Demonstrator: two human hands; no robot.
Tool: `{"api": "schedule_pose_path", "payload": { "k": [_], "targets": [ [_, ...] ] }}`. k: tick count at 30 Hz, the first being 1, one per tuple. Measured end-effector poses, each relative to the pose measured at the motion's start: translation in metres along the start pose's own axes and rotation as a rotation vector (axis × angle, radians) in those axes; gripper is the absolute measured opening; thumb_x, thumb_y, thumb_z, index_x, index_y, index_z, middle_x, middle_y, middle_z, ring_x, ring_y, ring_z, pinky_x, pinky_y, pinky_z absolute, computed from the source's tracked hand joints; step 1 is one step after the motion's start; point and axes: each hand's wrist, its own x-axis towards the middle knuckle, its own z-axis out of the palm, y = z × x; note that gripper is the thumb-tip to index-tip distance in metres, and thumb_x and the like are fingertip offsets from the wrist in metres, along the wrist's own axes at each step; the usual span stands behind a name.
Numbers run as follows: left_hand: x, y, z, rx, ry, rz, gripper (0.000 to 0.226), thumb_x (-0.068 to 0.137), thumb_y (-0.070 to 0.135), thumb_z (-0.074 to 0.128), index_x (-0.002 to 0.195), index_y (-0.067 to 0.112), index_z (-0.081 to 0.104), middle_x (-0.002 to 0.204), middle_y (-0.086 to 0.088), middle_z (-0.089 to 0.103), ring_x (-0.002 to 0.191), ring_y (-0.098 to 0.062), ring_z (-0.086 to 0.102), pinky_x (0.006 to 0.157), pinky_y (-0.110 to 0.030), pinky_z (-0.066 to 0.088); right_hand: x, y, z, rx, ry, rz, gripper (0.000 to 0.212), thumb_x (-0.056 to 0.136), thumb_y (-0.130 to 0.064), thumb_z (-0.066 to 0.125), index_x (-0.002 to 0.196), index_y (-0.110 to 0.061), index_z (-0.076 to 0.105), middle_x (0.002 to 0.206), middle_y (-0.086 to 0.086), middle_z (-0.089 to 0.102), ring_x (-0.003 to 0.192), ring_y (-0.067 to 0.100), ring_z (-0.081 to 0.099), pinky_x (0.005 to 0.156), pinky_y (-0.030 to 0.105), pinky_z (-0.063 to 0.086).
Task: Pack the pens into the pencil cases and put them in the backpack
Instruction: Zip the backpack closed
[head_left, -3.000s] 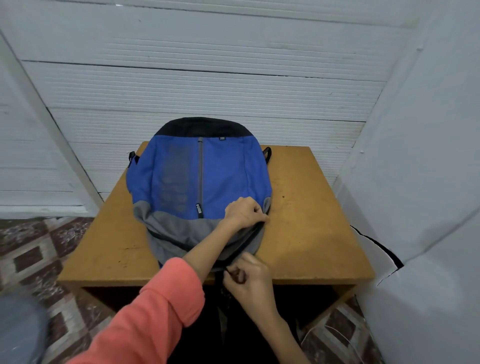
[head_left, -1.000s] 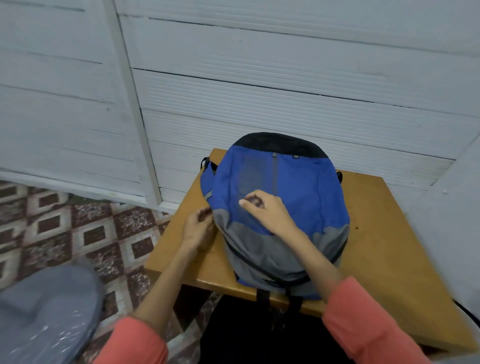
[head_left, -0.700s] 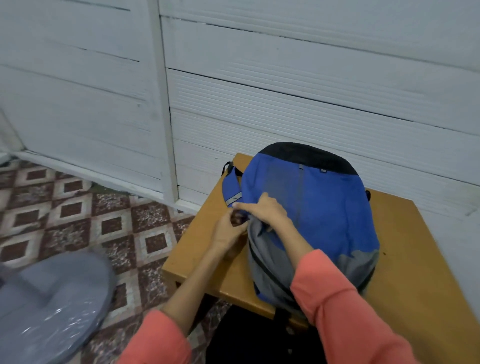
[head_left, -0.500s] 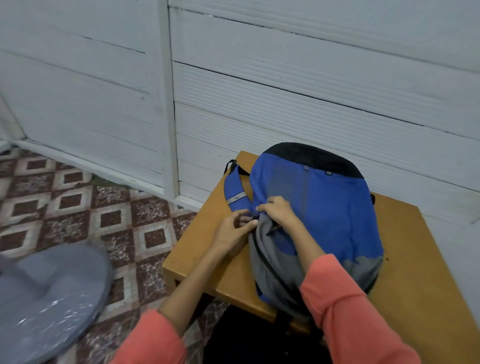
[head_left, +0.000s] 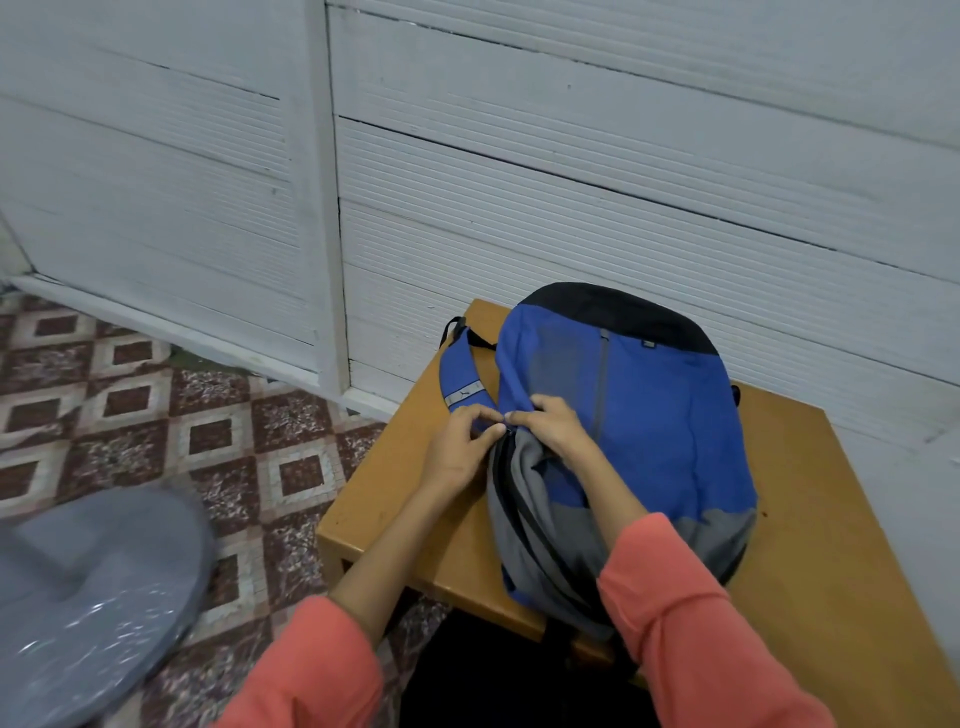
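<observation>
A blue, grey and black backpack (head_left: 649, 426) lies flat on a wooden bench (head_left: 810, 545) set against a white panelled wall (head_left: 571, 156). The person's left hand (head_left: 460, 452) and right hand (head_left: 550, 428) meet at the bag's left edge, each grip pinching the fabric beside the side zipper (head_left: 511, 499), fingertips nearly touching. Coral sleeves (head_left: 691, 623) cover both forearms. Patterned floor tiles (head_left: 156, 415) show to the left.
</observation>
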Motion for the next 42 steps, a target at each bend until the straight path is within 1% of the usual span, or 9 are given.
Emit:
{"api": "schedule_pose_path", "payload": {
  "k": [3, 6, 12, 16, 21, 26, 30, 38, 42],
  "targets": [
    [0.0, 0.003, -0.003, -0.033, 0.017, -0.044, 0.01, 0.088, 0.018, 0.07, 0.087, 0.027, 0.064, 0.083, 0.013, 0.066, 0.079, -0.004, 0.061, 0.075, -0.029, 0.052, -0.001, -0.001, -0.001, -0.009, 0.016, -0.004, 0.043, 0.081, -0.025, 0.072, 0.065, -0.017, 0.034, 0.07, 0.006, 0.04, 0.068, 0.017, 0.043, 0.062, 0.029, 0.033],
    [-0.005, 0.006, -0.007, -0.002, 0.011, -0.017, 0.015, 0.087, 0.014, 0.07, 0.083, 0.026, 0.063, 0.077, 0.015, 0.064, 0.076, -0.006, 0.062, 0.073, -0.031, 0.054, -0.001, -0.001, -0.002, 0.001, -0.004, 0.004, 0.034, 0.081, -0.023, 0.071, 0.071, -0.014, 0.04, 0.075, 0.009, 0.043, 0.07, 0.018, 0.046, 0.063, 0.03, 0.034],
    [-0.027, 0.004, -0.015, 0.079, 0.037, 0.069, 0.006, 0.086, 0.012, 0.071, 0.088, 0.018, 0.069, 0.078, 0.013, 0.065, 0.07, 0.002, 0.058, 0.065, -0.019, 0.049, -0.006, -0.005, 0.0, -0.006, -0.032, 0.0, 0.02, 0.087, -0.019, 0.062, 0.08, -0.011, 0.044, 0.081, 0.01, 0.05, 0.074, 0.021, 0.049, 0.065, 0.032, 0.037],
    [-0.039, 0.011, -0.019, 0.12, 0.093, 0.098, 0.005, 0.087, 0.011, 0.07, 0.086, 0.015, 0.069, 0.077, 0.01, 0.065, 0.066, 0.0, 0.055, 0.062, -0.027, 0.048, -0.006, -0.005, 0.001, -0.017, -0.042, -0.002, 0.023, 0.089, -0.015, 0.057, 0.075, -0.014, 0.038, 0.079, 0.011, 0.046, 0.072, 0.021, 0.044, 0.064, 0.032, 0.034],
    [-0.063, 0.008, -0.027, 0.088, 0.077, 0.076, 0.008, 0.087, 0.014, 0.07, 0.084, 0.021, 0.068, 0.078, 0.014, 0.066, 0.072, -0.008, 0.061, 0.065, -0.034, 0.051, -0.006, -0.005, 0.0, -0.008, -0.048, -0.004, 0.029, 0.09, -0.011, 0.055, 0.069, -0.016, 0.035, 0.073, 0.007, 0.044, 0.067, 0.018, 0.042, 0.058, 0.03, 0.033],
    [-0.099, 0.009, -0.034, 0.069, 0.058, 0.087, 0.034, 0.084, 0.012, 0.073, 0.077, 0.043, 0.059, 0.076, 0.017, 0.066, 0.074, -0.008, 0.061, 0.063, -0.026, 0.048, -0.008, -0.005, 0.002, -0.002, -0.039, -0.004, 0.022, 0.089, -0.01, 0.054, 0.074, -0.013, 0.038, 0.076, 0.009, 0.045, 0.072, 0.02, 0.043, 0.063, 0.03, 0.033],
    [-0.121, 0.011, -0.035, 0.002, 0.0, 0.124, 0.026, 0.085, 0.01, 0.072, 0.079, 0.034, 0.065, 0.082, 0.017, 0.068, 0.076, -0.01, 0.063, 0.064, -0.021, 0.048, -0.009, -0.005, 0.002, 0.006, -0.012, -0.003, 0.025, 0.091, -0.012, 0.055, 0.07, -0.014, 0.042, 0.076, 0.005, 0.05, 0.076, 0.02, 0.049, 0.064, 0.029, 0.037],
    [-0.13, 0.007, -0.032, -0.085, 0.032, 0.075, 0.015, 0.089, 0.013, 0.069, 0.081, 0.025, 0.066, 0.08, 0.014, 0.067, 0.078, -0.01, 0.061, 0.067, -0.017, 0.044, -0.062, -0.015, -0.018, 0.083, -0.109, 0.021, 0.052, 0.08, -0.065, 0.062, 0.086, -0.016, 0.042, 0.084, 0.0, 0.048, 0.072, 0.012, 0.046, 0.063, 0.026, 0.038],
    [-0.132, 0.004, -0.026, -0.145, 0.045, 0.041, 0.012, 0.089, 0.013, 0.069, 0.085, 0.025, 0.068, 0.08, 0.016, 0.066, 0.075, -0.007, 0.06, 0.066, -0.015, 0.043, -0.105, -0.009, -0.026, -0.183, -0.062, -0.102, 0.064, 0.067, -0.078, 0.063, 0.084, -0.019, 0.043, 0.078, -0.005, 0.048, 0.068, 0.01, 0.046, 0.061, 0.028, 0.035]
  ]
}}
